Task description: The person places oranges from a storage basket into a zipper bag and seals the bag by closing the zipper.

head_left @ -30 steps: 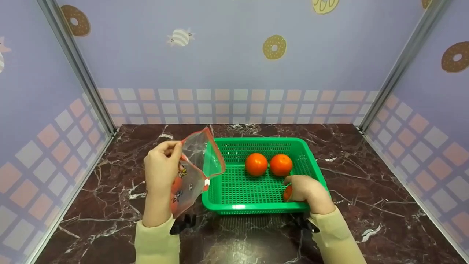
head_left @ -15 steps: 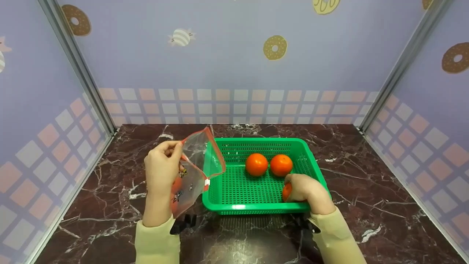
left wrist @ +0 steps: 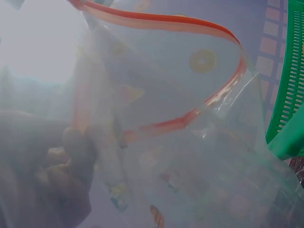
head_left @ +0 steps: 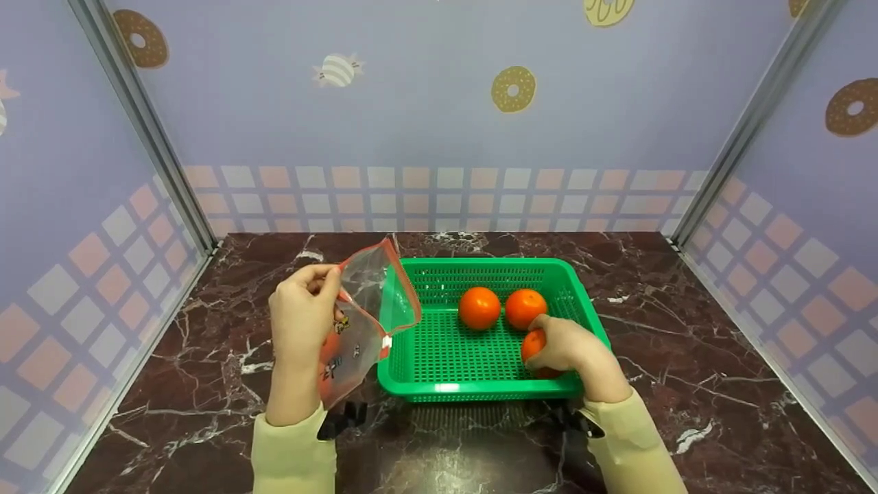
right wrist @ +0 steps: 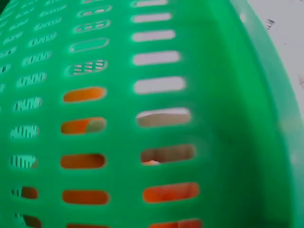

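Observation:
My left hand [head_left: 302, 312] pinches the rim of a clear zip bag [head_left: 363, 295] with a red-orange zip edge and a white slider. The bag's mouth gapes beside the green basket, and orange shapes show through its lower part. In the left wrist view the bag [left wrist: 199, 156] spreads across the picture. Inside the basket [head_left: 449, 387], my right hand [head_left: 575, 350] grips an orange [head_left: 533, 346] at the right front. More orange colour shows beneath that hand. Two other oranges lie farther back, one at the left [head_left: 479, 308] and another orange [head_left: 526, 309] close to the fingertips.
The basket stands on a dark red marbled tabletop [head_left: 206, 357]. Patterned lilac panels [head_left: 439, 123] rise at the back and both sides. In the right wrist view the slotted basket wall [right wrist: 209, 95] fills most of the picture, with orange showing through its slots.
My right hand has shifted slightly, and the orange in its fingers has moved a little left and up, showing more of its surface. The left hand and the bag stay in place.

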Motion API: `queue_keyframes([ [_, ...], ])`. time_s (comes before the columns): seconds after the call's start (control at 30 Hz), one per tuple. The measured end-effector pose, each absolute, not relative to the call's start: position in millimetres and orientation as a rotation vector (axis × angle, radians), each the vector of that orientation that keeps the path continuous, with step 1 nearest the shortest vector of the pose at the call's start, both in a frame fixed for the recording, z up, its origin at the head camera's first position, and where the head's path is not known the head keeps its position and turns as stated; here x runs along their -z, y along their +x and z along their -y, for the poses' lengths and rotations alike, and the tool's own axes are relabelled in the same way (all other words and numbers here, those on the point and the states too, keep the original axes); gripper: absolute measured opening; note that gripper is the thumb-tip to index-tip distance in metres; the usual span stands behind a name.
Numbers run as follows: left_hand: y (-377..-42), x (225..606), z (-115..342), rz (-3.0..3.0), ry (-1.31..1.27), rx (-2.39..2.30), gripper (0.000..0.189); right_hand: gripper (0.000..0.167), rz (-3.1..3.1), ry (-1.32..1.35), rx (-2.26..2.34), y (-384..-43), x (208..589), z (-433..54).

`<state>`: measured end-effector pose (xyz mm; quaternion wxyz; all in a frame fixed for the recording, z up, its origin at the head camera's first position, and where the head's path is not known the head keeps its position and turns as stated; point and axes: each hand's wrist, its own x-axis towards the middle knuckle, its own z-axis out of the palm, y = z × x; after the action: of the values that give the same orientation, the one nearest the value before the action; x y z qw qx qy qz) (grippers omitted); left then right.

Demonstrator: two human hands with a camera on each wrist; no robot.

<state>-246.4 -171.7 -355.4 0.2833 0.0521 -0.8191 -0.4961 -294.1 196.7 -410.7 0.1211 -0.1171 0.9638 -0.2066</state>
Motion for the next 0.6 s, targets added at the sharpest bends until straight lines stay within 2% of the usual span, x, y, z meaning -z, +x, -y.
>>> queue_keyframes([
  [0.6, -245.1, 354.0, 171.7, 2.205, 0.165, 1.331, 0.020, 0.061, -2.832, -0.355, 0.944, -296.7, 406.7, -195.2],
])
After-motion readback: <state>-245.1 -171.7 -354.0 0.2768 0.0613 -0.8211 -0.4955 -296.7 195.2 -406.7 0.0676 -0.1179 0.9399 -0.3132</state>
